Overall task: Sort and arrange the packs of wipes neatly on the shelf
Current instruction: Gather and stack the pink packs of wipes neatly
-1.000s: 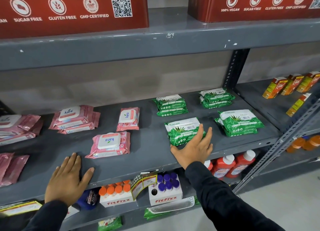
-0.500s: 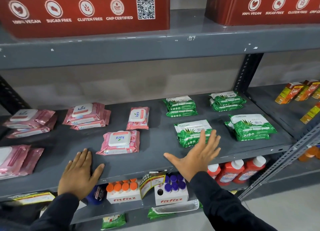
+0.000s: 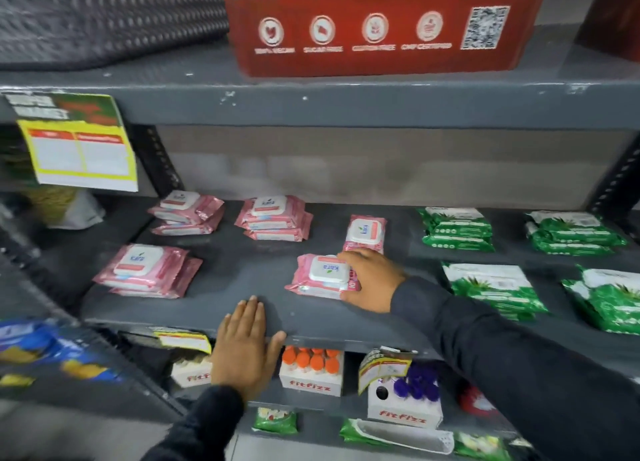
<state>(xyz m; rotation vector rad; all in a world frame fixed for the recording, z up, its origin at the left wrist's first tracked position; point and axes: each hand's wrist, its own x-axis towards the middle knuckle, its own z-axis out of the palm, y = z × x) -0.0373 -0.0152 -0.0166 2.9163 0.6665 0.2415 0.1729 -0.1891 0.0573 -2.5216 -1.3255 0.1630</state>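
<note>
Your right-hand grip (image 3: 372, 280) is closing round the right end of a single pink pack (image 3: 323, 276), fingers curled over its top edge and thumb at its near edge, though no lift shows yet. Your left hand (image 3: 247, 346) lies spread and flat on the front lip of the shelf (image 3: 242, 273), holding nothing.

Going by size: the shelf carries the green packs (image 3: 495, 287) in four stacks to the right, well apart from the pink ones. The pink packs sit in three stacks (image 3: 273, 218) at the left and back. Then come two loose ones: the pack in your hand, and another single (image 3: 366, 232) just behind it.

You appear to be tidying the pink group. Next, I'd judge, slide or lift this pack to join the single behind it, edges squared.
</note>
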